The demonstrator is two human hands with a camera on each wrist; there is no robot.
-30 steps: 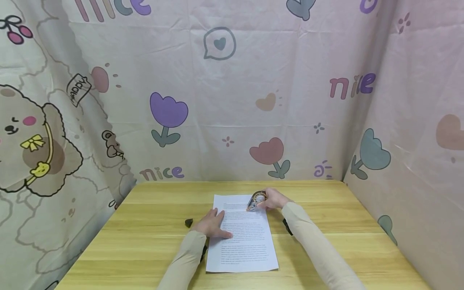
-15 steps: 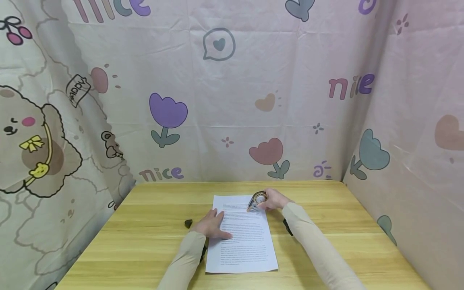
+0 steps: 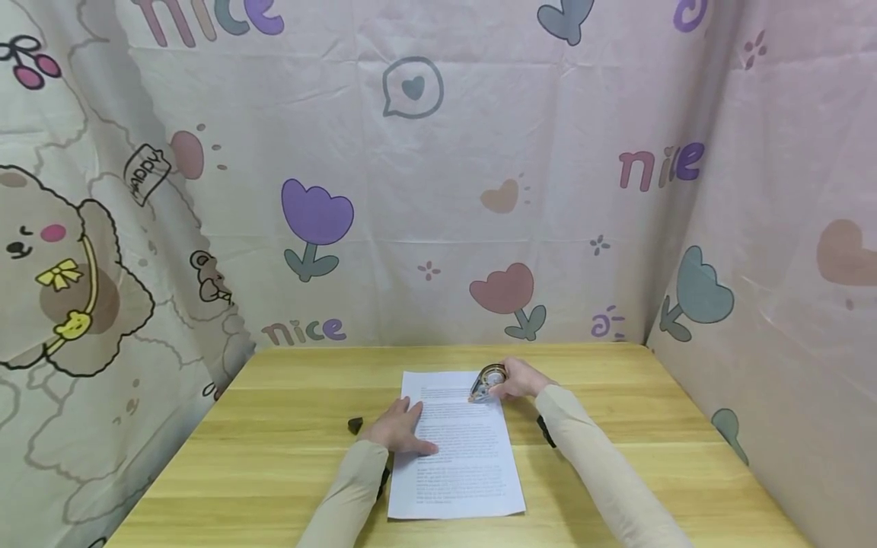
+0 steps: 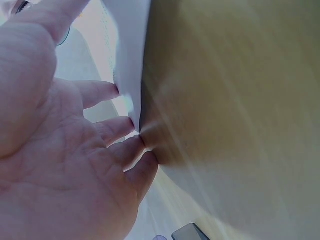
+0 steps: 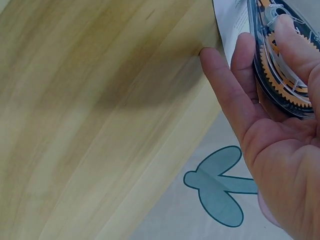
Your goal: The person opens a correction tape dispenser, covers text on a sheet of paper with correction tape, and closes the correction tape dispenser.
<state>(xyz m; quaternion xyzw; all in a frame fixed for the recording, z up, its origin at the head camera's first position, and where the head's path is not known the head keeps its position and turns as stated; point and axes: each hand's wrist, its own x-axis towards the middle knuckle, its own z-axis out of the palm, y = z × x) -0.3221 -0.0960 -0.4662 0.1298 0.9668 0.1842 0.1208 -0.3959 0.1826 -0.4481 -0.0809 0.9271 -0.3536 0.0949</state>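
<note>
On the table (image 3: 288,449), the printed sheet (image 3: 459,464) looks set out and steadied, the left hand (image 3: 396,428) resting over its edge at 9 o'clock with that grip unclosed and fingers spread. At 1 o'clock on the sheet, the right hand (image 3: 522,379) has its grip clamped, thumb against fingers, on the clear tape dispenser (image 3: 488,381), tip by the upper lines. Taping seems barely begun at most, with strokes left to make; any covered strip is too small to make out.
</note>
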